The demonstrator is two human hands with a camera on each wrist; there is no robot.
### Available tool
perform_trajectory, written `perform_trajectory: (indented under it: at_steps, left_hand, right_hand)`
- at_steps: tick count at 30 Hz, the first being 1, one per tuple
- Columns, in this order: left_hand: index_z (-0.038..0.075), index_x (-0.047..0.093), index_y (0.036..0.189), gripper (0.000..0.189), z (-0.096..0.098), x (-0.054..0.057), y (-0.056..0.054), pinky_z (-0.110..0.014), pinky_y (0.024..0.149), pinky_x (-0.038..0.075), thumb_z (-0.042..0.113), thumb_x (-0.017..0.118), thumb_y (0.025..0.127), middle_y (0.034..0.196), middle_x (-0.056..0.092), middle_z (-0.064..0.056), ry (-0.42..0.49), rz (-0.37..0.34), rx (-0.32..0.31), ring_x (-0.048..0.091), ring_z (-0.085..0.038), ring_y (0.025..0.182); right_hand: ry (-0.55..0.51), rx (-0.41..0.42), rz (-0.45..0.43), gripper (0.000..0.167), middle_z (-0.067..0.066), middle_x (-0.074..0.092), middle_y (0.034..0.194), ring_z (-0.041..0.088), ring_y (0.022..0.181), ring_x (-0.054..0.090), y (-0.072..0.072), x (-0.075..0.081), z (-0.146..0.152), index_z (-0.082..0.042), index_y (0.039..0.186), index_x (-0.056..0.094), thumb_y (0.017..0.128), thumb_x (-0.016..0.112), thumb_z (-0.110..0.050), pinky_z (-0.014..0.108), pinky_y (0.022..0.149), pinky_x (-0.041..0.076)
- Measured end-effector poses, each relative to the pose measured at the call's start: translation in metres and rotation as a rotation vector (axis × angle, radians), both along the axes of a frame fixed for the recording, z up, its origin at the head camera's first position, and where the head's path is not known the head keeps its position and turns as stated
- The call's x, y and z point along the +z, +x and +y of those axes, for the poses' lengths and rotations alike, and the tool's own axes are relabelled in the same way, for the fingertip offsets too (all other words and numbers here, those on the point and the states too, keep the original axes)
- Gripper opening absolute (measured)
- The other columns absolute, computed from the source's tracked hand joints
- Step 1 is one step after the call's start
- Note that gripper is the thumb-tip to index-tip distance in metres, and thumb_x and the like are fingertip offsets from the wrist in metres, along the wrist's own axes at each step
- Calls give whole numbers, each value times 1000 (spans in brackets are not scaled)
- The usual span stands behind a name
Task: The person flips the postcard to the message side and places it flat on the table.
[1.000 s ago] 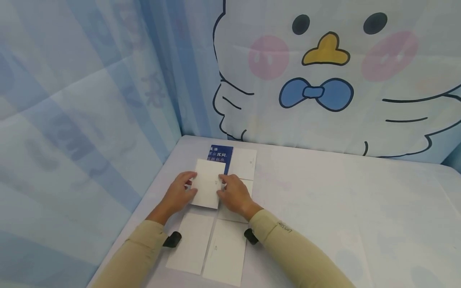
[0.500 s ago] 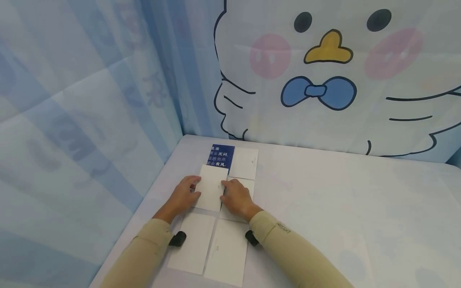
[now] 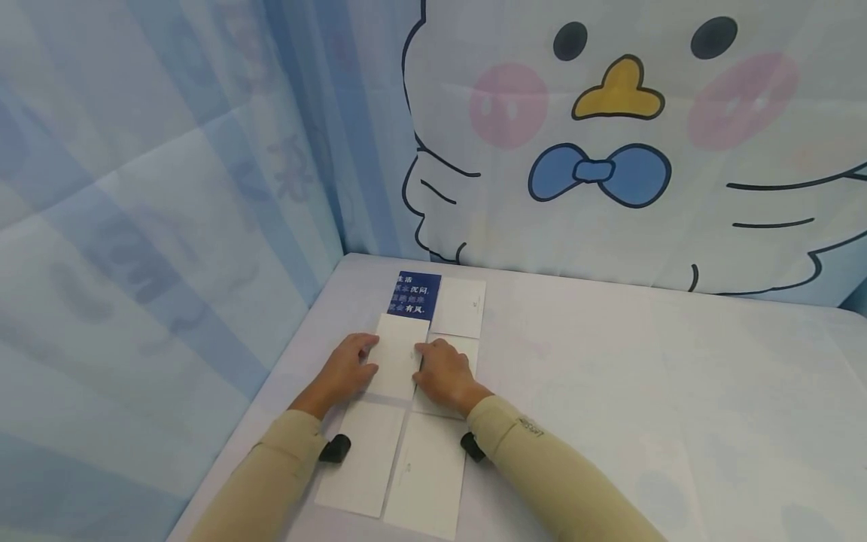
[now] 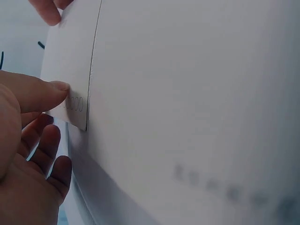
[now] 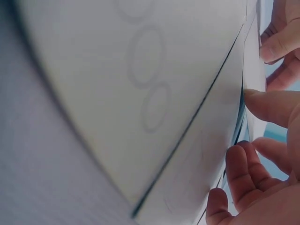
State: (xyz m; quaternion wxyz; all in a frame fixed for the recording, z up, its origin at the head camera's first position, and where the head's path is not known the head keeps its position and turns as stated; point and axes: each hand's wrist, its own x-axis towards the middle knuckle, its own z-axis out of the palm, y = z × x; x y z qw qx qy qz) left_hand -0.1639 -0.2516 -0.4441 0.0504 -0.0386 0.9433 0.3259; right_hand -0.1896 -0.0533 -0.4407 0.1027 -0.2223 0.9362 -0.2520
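A white card [image 3: 400, 355], like a postcard, lies in the left column of a card layout, just in front of a dark blue card [image 3: 415, 295] with white lettering. My left hand [image 3: 342, 374] pinches its left edge, the thumb [image 4: 51, 96] on the top face in the left wrist view. Opposite, my right hand [image 3: 448, 375] holds the right edge between thumb and forefinger. Part of another white card [image 3: 466, 350] shows beyond the right hand, which covers some of it. Whether the held card overlaps the blue one, I cannot tell.
White cards lie face down nearby: one at the back right [image 3: 459, 307], one at the front left [image 3: 362, 459], one at the front right [image 3: 427, 476]. The white tabletop [image 3: 609, 376] extends right. Printed curtains [image 3: 169, 226] stand along the left and back.
The white card has come down and towards me, squaring up with its neighbours and uncovering more of the blue card's lettering. Both hands moved with it, still at its edges.
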Motion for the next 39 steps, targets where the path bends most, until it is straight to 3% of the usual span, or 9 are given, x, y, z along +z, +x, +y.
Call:
perform_trajectory:
  at_steps: [9, 18, 31, 39]
  left_hand:
    - [-1, 49, 144, 55, -2, -5, 2, -48, 107, 42, 8, 66, 92, 145, 48, -20, 4, -37, 35, 53, -33, 120]
    - [-2, 50, 143, 55, -3, -3, 5, -48, 104, 44, 8, 67, 92, 142, 51, -20, 21, -44, 28, 53, -31, 113]
    - [1, 50, 144, 55, -6, -4, 6, -48, 100, 46, 10, 67, 93, 134, 55, -18, 14, -82, 35, 53, -31, 110]
    - [-1, 46, 146, 56, -7, -3, 7, -50, 106, 42, 8, 66, 94, 145, 49, -20, 35, -81, 22, 53, -35, 121]
  right_hand:
    - [25, 30, 0, 49, 19, 60, 130, 34, 121, 56, 0, 0, 1, -5, 137, 61, 91, 70, -21, 54, 94, 46]
    - [13, 42, 10, 49, 17, 61, 128, 34, 117, 57, -1, 0, 3, -6, 135, 62, 90, 71, -21, 53, 92, 47]
    - [-39, 37, -4, 49, 16, 50, 143, 35, 130, 49, 1, -2, 5, -8, 135, 61, 88, 72, -19, 56, 100, 42]
    - [-26, 58, -25, 46, 9, 57, 141, 35, 124, 52, 1, -3, 4, -10, 135, 62, 90, 70, -19, 54, 101, 41]
